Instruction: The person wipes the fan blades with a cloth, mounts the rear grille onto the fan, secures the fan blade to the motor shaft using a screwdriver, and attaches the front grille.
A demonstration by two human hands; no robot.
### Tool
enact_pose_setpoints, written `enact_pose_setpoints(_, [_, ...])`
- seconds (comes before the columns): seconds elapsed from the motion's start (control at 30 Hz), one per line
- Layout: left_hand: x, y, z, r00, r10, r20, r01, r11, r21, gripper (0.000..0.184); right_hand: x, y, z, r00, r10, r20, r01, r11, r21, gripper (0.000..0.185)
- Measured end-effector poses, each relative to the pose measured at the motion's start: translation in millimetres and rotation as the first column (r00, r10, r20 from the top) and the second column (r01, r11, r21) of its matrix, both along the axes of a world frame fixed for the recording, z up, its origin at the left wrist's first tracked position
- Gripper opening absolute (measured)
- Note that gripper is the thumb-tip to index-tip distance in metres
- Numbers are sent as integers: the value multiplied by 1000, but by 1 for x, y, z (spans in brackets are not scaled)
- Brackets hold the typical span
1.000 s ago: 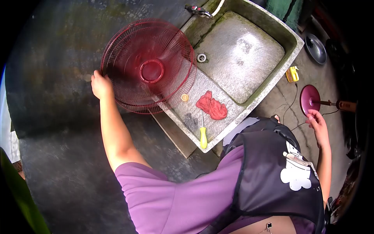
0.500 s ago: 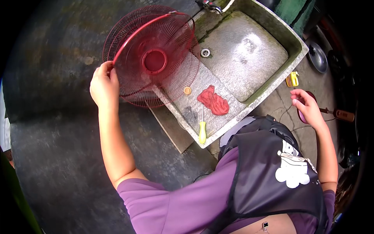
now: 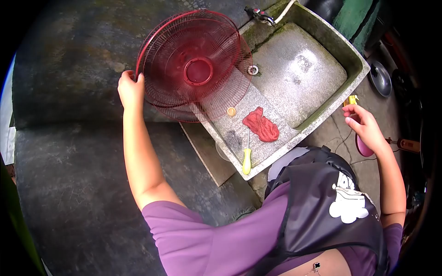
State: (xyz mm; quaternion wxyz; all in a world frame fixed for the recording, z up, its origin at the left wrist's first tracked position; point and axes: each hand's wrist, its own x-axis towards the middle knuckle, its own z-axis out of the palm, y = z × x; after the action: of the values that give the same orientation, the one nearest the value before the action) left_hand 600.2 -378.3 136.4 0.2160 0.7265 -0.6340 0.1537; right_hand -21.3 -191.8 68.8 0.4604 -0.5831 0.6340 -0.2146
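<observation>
My left hand [image 3: 131, 90] grips the left rim of a red wire fan grille [image 3: 198, 71], fingers curled around the edge. This grille overlaps a second red wire grille behind it, and both rest at the left end of the stone sink [image 3: 317, 120]. My right hand [image 3: 363, 125] hangs off the sink's right side, holding nothing, with thumb and fingers apart. On the sink's flat ledge lie a crumpled red cloth [image 3: 261, 124], a screwdriver [image 3: 247, 161] with a yellow-green handle, and a small tan ring-shaped piece [image 3: 231, 112].
A black tap [image 3: 261, 15] with a white hose stands at the sink's back corner, and the drain [image 3: 252, 70] is in the basin. To the right are a metal bowl [image 3: 380, 78], a yellow object [image 3: 351, 100] and a brown-handled item [image 3: 409, 145] on the floor.
The held grille's tilted rim has swung leftward and lies closer against the grille behind it. My right hand stays free, and the whole view has shifted slightly.
</observation>
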Motion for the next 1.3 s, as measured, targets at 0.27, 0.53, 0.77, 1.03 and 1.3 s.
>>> enact_pose_setpoints(0.27, [28, -26, -38, 970, 232, 69, -242, 932, 270, 39, -22, 27, -6, 994, -104, -22, 105, 994, 28, 26])
enact_pose_setpoints(0.53, [15, -4, -29, 985, -169, -40, 171, 985, 35, 23, -31, 28, -3, 989, -139, -41, 142, 987, 73, 26])
enact_pose_setpoints(0.77, [-85, 66, -5, 908, -413, -76, 364, 864, -348, 11, -15, 6, -2, 998, -47, -50, 49, 998, 35, 28])
enact_pose_setpoints(1.03, [-125, 101, 9, 874, -472, -116, 413, 847, -335, 14, -10, -8, 23, 996, 33, -84, -38, 997, -61, 27])
enact_pose_setpoints(1.3, [-148, 99, 39, 832, -553, -35, 531, 814, -236, 17, -39, 9, 7, 992, -128, -9, 128, 990, 54, 27])
